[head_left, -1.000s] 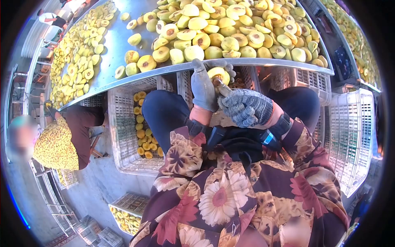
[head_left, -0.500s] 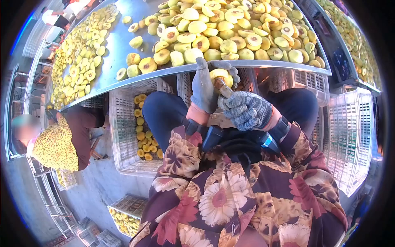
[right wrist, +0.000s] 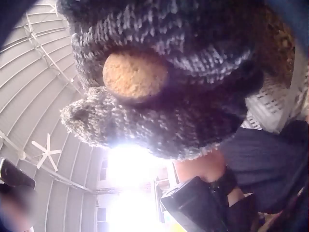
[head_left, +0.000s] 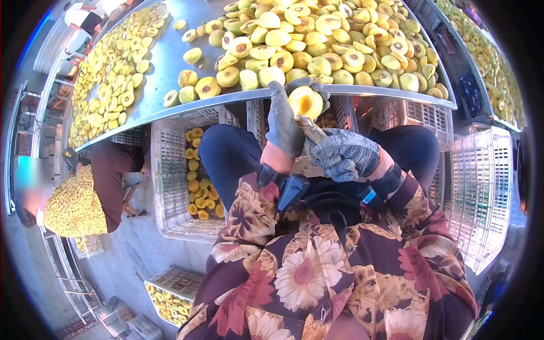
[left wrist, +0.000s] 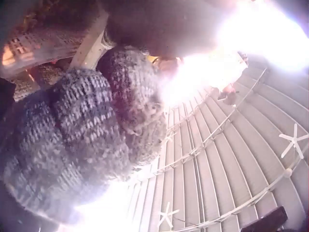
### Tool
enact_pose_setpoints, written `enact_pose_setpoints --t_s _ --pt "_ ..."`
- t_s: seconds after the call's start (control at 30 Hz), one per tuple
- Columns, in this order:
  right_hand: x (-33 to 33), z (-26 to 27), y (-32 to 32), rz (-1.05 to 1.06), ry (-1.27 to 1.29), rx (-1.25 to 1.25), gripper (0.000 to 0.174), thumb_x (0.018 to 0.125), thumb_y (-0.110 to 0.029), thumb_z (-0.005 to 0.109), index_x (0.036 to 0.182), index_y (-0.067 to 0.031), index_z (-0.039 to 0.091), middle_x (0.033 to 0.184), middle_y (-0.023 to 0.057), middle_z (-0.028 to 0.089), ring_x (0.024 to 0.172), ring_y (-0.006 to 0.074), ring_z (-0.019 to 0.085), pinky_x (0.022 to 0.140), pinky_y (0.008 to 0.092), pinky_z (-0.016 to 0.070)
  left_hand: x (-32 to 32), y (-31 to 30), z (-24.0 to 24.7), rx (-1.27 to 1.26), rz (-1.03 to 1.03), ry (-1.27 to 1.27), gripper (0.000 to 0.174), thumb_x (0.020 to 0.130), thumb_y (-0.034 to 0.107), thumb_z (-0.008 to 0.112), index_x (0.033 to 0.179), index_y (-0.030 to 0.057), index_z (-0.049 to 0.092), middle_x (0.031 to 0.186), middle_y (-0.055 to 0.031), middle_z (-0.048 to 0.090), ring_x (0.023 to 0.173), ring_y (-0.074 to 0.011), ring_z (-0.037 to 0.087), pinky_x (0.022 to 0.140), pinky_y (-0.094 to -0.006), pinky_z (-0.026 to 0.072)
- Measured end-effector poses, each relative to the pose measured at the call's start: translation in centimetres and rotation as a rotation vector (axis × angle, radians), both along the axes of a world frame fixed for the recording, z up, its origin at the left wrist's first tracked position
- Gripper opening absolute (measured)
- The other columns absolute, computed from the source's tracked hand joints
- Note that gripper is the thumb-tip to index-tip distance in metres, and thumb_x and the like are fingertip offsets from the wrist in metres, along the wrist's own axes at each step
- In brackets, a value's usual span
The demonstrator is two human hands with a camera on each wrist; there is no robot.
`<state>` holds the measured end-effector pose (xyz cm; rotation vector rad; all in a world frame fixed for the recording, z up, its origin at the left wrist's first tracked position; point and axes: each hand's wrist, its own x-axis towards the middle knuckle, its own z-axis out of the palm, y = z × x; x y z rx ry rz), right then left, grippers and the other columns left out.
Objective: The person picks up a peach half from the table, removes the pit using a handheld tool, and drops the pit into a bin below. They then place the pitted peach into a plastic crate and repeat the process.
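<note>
My left hand (head_left: pixel 285 124), in a grey glove, holds a halved yellow peach (head_left: pixel 306 102) near the table edge, thumb on its left side. The cut face is turned up and shows a smooth orange hollow. My right hand (head_left: pixel 347 154), in a knitted grey glove, grips a small pitting tool (head_left: pixel 313 131); its tip is at the peach's lower rim, with brown matter there. In the right wrist view, the round tan butt (right wrist: pixel 134 75) of the handle pokes out of the curled glove. Knitted glove fingers (left wrist: pixel 82 140) fill much of the left wrist view.
A metal table (head_left: pixel 150 116) bears heaped peach halves (head_left: pixel 317 45). Below it, a crate (head_left: pixel 164 187) at the left holds more halves. Another crate (head_left: pixel 481 198) stands at the right. A second person (head_left: pixel 79 198) sits at the left.
The tool has come out of the peach's centre down to its lower rim. Where the centre looked brown, an orange hollow now shows. My right hand has shifted slightly right.
</note>
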<state>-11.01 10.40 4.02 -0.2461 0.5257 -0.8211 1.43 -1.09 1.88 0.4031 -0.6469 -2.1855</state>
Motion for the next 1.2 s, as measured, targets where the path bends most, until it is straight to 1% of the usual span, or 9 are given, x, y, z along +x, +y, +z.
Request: enact_pose_setpoints --t_s 0.27,0.33,0.4,0.43,0.6,0.7,0.8,1.0,1.2 --pt "1.5 1.4 -0.8 -0.115 1.190 -0.562 0.025 0.087 -0.018 0.060 0.105 -0.0018 0.054 0.071 0.0070 0.056 0.055 0.0165 0.056 0.048 0.0300 0.0460 0.8 -1.2 0.6 0.026 0.177 -0.011 0.054 0.100 0.046 0.033 0.119 -0.0022 0.048 0.106 -0.0177 0.061 0.097 -0.0321 0.062 0.086 -0.0393 0.0537" --pt "0.5 -2.6 -1.4 -0.289 1.480 -0.753 0.031 0.083 -0.019 0.062 0.107 -0.0007 0.054 0.076 0.0165 0.064 0.066 0.0310 0.064 0.059 0.0406 0.0493 2.0 -0.6 1.9 -0.544 0.412 -0.517 0.031 0.092 0.018 0.052 0.117 0.0004 0.051 0.106 -0.0147 0.062 0.097 -0.0256 0.062 0.087 -0.0359 0.0503" --pt "-2.8 -11.2 -1.8 0.214 2.127 -0.874 0.025 0.081 -0.017 0.062 0.100 -0.0031 0.054 0.078 0.0217 0.064 0.076 0.0390 0.064 0.071 0.0448 0.0503 3.6 -1.9 0.8 -1.134 0.594 -0.910 0.029 0.086 0.008 0.057 0.114 0.0003 0.054 0.106 -0.0124 0.062 0.098 -0.0225 0.060 0.087 -0.0329 0.0485" --pt "-3.2 -9.5 -0.8 0.141 2.103 -0.787 0.023 0.080 -0.017 0.061 0.099 -0.0039 0.055 0.079 0.0213 0.064 0.078 0.0385 0.064 0.072 0.0451 0.0503 4.3 -2.6 0.4 -1.361 0.730 -1.039 0.029 0.084 0.003 0.059 0.112 0.0002 0.055 0.107 -0.0113 0.061 0.098 -0.0209 0.059 0.087 -0.0314 0.0477" --pt "-3.2 -2.4 -1.0 -0.035 2.022 -0.612 0.020 0.083 -0.020 0.056 0.096 -0.0052 0.058 0.081 0.0205 0.065 0.081 0.0378 0.064 0.074 0.0441 0.0511 10.9 -4.1 3.7 -0.491 0.816 -0.673 0.030 0.096 0.026 0.046 0.112 0.0043 0.060 0.108 -0.0054 0.060 0.097 -0.0164 0.057 0.088 -0.0288 0.0451" --pt "-7.7 -1.8 -1.6 -0.258 2.021 -0.737 0.023 0.084 -0.024 0.056 0.096 -0.0040 0.058 0.082 0.0224 0.064 0.081 0.0382 0.064 0.072 0.0426 0.0521 20.8 -7.7 0.0 -0.888 0.990 -1.606 0.031 0.091 0.013 0.053 0.120 0.0017 0.056 0.117 -0.0094 0.052 0.103 -0.0187 0.053 0.089 -0.0331 0.0450" --pt "-15.0 -5.4 -3.9 -0.332 2.124 -0.469 0.030 0.082 -0.029 0.059 0.096 -0.0017 0.057 0.085 0.0248 0.063 0.079 0.0378 0.064 0.068 0.0410 0.0524 20.9 -5.9 2.0 -0.682 1.068 -1.702 0.030 0.090 0.015 0.056 0.115 0.0002 0.058 0.116 -0.0123 0.053 0.099 -0.0232 0.056 0.087 -0.0347 0.0455" --pt "-18.8 -1.3 -7.1 -0.490 2.265 -0.261 0.037 0.080 -0.032 0.060 0.101 -0.0021 0.056 0.087 0.0217 0.064 0.076 0.0384 0.064 0.070 0.0419 0.0520 10.4 -3.0 4.1 -0.659 0.704 -1.018 0.031 0.089 0.011 0.057 0.118 0.0010 0.056 0.119 -0.0106 0.053 0.107 -0.0183 0.053 0.093 -0.0313 0.0435" --pt "-19.4 0.0 -12.9 -0.025 2.392 -0.375 0.044 0.081 -0.032 0.062 0.113 -0.0026 0.057 0.106 0.0205 0.064 0.098 0.0361 0.062 0.085 0.0443 0.0495 3.4 -1.5 3.4 -0.943 0.437 -0.908 0.028 0.087 0.003 0.059 0.115 0.0001 0.057 0.120 -0.0103 0.051 0.108 -0.0181 0.052 0.093 -0.0297 0.0440"
